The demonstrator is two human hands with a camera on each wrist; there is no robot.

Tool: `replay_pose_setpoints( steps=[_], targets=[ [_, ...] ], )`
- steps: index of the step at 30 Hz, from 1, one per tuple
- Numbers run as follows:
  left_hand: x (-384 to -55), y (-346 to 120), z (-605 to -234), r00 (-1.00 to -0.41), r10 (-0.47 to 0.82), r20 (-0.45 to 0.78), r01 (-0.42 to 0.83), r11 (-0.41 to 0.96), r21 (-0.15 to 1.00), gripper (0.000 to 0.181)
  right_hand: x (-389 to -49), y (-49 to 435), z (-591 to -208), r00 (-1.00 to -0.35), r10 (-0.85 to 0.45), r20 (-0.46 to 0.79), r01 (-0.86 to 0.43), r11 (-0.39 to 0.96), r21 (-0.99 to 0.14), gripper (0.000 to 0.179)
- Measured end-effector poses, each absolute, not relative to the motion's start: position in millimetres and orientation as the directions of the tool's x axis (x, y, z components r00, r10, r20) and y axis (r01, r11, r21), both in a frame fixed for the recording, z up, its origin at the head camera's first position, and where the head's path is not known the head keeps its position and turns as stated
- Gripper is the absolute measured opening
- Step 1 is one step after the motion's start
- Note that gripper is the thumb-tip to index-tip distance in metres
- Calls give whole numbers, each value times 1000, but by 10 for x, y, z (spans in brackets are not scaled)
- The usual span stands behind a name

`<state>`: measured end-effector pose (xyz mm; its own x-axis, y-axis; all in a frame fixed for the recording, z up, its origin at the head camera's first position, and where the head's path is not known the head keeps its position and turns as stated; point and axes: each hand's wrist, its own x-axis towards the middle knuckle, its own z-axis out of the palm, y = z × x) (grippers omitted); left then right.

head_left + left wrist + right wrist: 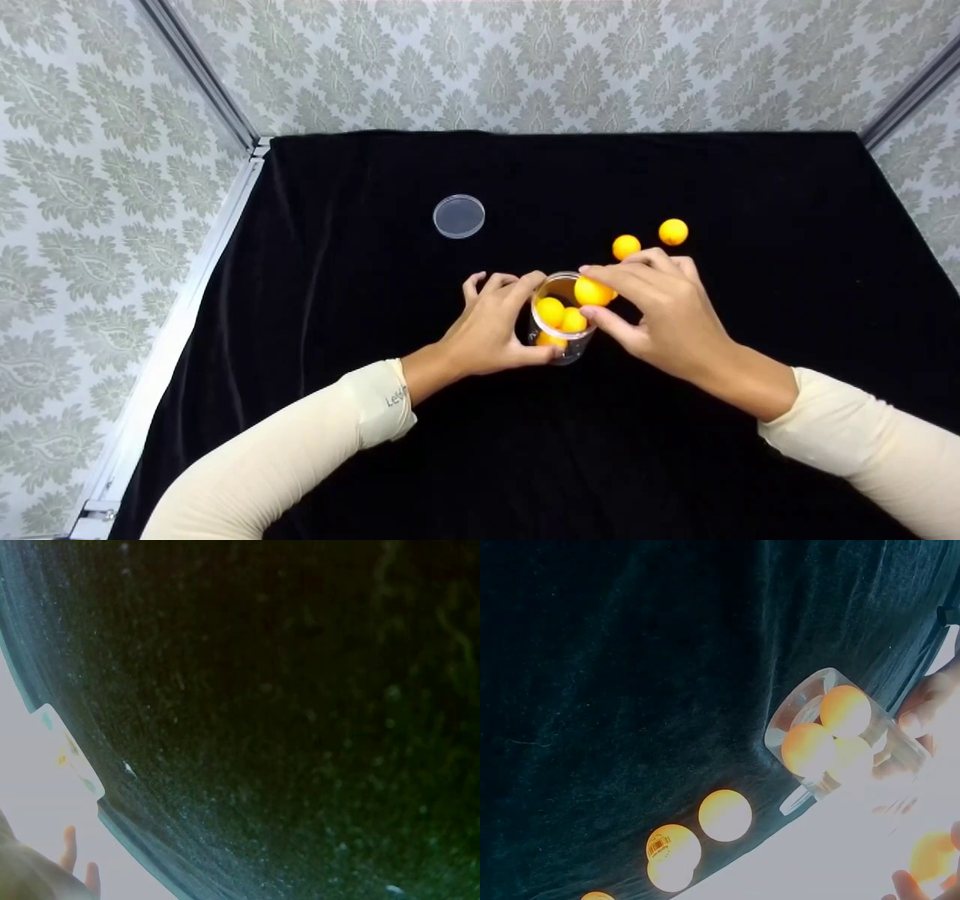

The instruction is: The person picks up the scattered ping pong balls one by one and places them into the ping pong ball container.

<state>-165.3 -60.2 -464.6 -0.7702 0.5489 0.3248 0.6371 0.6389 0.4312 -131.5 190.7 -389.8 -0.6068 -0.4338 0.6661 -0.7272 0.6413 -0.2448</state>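
Plainly, at the far left the left sleeve (277, 450) reaches in over the black cloth (360, 247), and beyond it a clear round lid (459, 217) lies flat, well apart from both hands. Next comes the left hand (487, 330), its thumb on the near side of a clear jar (576, 349) and its forefinger at the far side, gripping it between them, while the other fingers stand away from the wall. The jar's long axis looks near upright, its mouth up; a slight tilt is hard to rule out. Inside sit at least three orange balls (550, 312). At the jar's right rim, a single ball (592, 291) is pinched between the thumb and forefinger of the right hand (667, 315). The jar's opening lies just left of that ball and below it, with the right hand on the nearer side and the left hand across from it. Farther back, past the right hand's knuckles, two loose balls (673, 232) rest on the cloth; an orange sliver behind the pinched ball may be another, though the fingers hide most of it. The right sleeve (862, 435) ends the row.
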Motion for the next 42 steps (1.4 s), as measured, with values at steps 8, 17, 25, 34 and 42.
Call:
replay_pose_setpoints(
  steps=[8,17,25,34,42],
  targets=[
    [-1649,-598,-4647,-775,547,316,631,639,441,89,-1324,1909,-3908,-608,-434,665,-727,641,-246,45],
    [-1651,-597,-4646,-772,545,327,635,636,439,89,-1324,1916,-3910,-616,-428,661,-720,646,-252,46],
    [-1655,-596,-4647,-771,546,329,636,631,444,88,-1324,1923,-3905,-622,-426,657,-714,653,-252,45],
    [-1659,-595,-4646,-773,543,328,633,631,449,88,-1354,1965,-3920,-629,-404,664,-701,664,-261,46],
    [-1649,-591,-4643,-774,540,330,632,635,445,88,-1410,2040,-3998,-652,-368,663,-669,692,-273,42]
  ],
)
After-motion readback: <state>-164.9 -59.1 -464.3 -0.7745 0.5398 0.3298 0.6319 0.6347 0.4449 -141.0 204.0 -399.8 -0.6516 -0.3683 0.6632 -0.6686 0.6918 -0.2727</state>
